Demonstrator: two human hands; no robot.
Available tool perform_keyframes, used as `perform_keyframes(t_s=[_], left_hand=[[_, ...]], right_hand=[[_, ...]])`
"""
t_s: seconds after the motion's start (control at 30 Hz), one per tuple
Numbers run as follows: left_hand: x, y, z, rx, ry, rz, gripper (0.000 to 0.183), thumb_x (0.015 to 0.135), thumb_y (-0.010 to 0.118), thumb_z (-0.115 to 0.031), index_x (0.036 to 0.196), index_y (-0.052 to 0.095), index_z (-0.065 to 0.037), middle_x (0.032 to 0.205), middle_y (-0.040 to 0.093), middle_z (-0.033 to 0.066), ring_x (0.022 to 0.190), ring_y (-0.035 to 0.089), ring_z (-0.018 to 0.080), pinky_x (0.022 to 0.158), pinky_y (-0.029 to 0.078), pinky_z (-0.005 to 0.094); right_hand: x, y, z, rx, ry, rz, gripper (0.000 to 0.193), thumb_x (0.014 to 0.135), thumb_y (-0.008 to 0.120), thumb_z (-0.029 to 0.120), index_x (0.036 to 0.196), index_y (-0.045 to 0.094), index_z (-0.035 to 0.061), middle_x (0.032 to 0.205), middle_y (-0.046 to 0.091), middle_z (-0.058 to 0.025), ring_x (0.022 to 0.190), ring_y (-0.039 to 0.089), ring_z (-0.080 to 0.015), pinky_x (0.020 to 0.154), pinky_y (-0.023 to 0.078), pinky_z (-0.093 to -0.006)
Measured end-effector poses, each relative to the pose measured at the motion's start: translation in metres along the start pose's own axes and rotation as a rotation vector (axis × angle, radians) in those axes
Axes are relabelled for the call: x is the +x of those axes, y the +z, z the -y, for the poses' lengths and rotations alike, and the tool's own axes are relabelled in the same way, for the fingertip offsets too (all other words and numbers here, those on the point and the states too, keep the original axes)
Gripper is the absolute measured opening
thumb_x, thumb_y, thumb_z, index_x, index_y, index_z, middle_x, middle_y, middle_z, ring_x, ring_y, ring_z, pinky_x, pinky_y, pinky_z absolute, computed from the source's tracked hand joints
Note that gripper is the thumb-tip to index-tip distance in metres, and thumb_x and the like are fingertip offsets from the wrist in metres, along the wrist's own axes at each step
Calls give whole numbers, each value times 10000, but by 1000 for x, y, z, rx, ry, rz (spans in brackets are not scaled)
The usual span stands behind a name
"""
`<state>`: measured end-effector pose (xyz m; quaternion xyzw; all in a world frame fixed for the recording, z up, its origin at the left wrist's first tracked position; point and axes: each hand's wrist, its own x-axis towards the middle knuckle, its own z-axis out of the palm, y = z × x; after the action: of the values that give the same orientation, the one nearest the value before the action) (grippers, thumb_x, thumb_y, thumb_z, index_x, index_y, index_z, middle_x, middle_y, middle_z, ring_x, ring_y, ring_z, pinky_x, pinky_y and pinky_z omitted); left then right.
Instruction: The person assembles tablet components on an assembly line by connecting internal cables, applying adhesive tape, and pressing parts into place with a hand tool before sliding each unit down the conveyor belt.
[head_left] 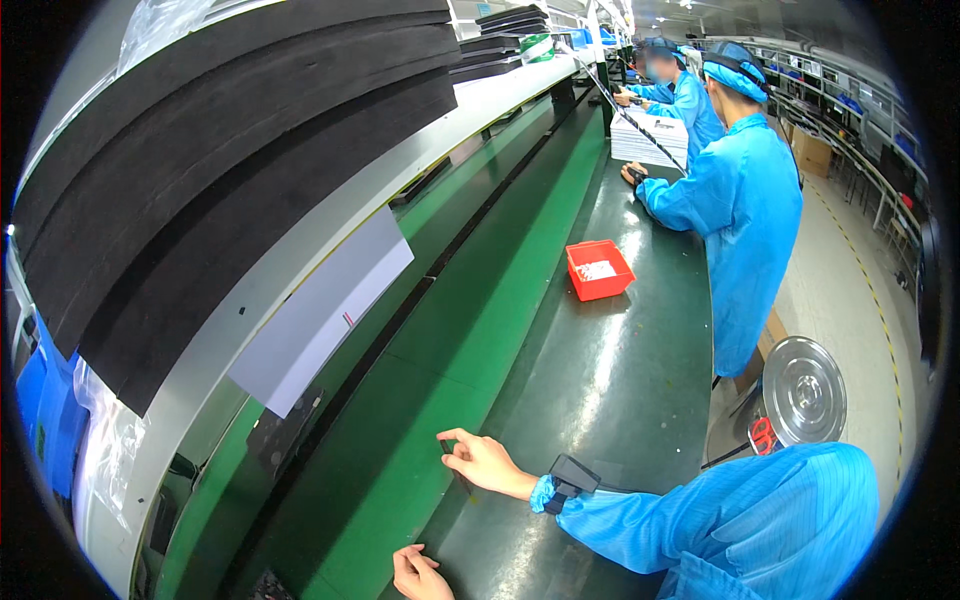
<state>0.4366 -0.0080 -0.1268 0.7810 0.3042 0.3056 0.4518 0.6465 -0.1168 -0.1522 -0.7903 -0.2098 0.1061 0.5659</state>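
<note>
Over the near edge of the green conveyor belt (455, 370), my right hand (485, 465) pinches a small dark piece (446, 447) between thumb and forefinger; its kind is too small to make out. A black device (574, 474) is strapped round that wrist, above a blue sleeve. Close to the lower edge, my left hand (418, 576) shows only in part, with its fingers curled in. Whether anything is inside those fingers is hidden. Both hands are beside the dark green bench top (570, 400).
A red bin (603, 283) with small white pieces stands on the bench. Black foam sheets (250, 130) lean along the shelf at left, with a white sheet (325, 315) hanging below. Two co-workers in blue (750, 200) stand ahead by a white stack (648, 138). A round metal lid (803, 390) is at right.
</note>
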Motion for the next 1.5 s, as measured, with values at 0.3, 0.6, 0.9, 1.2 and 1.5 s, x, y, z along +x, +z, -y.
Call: perform_keyframes(t_s=[0.3, 0.6, 0.9, 1.2, 1.5], left_hand=[[1, 1, 4, -4, -5, -1, 224, 1021, 536, -167, 971, 724, -55, 682, 605, 64, 651, 582, 221, 675, 476, 371], [0, 1, 0, -8, -14, -2, 222, 1012, 533, -145, 976, 729, -47, 681, 611, 60, 639, 577, 206, 658, 477, 361], [1, 1, 0, -62, -41, 8, 209, 1012, 527, -104, 977, 718, -27, 673, 590, 41, 635, 546, 162, 634, 458, 328], [0, 2, 2, -67, -34, 9, 210, 1015, 523, -101, 979, 716, -26, 675, 592, 41, 630, 547, 163, 626, 458, 324], [3, 1, 4, -49, -30, 15, 207, 1016, 524, -103, 985, 716, -30, 677, 592, 40, 627, 545, 160, 622, 457, 324]], right_hand=[[0, 1, -2, -9, -19, -10, 455, 967, 655, 284, 1381, 602, 102, 778, 729, -61, 711, 711, -261, 681, 530, -408], [1, 1, -4, -8, -23, -13, 451, 965, 655, 292, 1370, 608, 100, 776, 730, -61, 706, 710, -259, 676, 529, -408], [1, 0, -3, -5, -18, -13, 453, 962, 657, 291, 1370, 609, 99, 773, 728, -59, 709, 712, -259, 676, 531, -409], [0, 0, -2, -21, -16, -22, 451, 955, 662, 284, 1363, 613, 99, 784, 733, -62, 718, 714, -263, 684, 531, -411], [1, 0, 1, -6, -15, -10, 467, 951, 658, 286, 1377, 609, 101, 782, 730, -61, 720, 713, -258, 683, 528, -403]])
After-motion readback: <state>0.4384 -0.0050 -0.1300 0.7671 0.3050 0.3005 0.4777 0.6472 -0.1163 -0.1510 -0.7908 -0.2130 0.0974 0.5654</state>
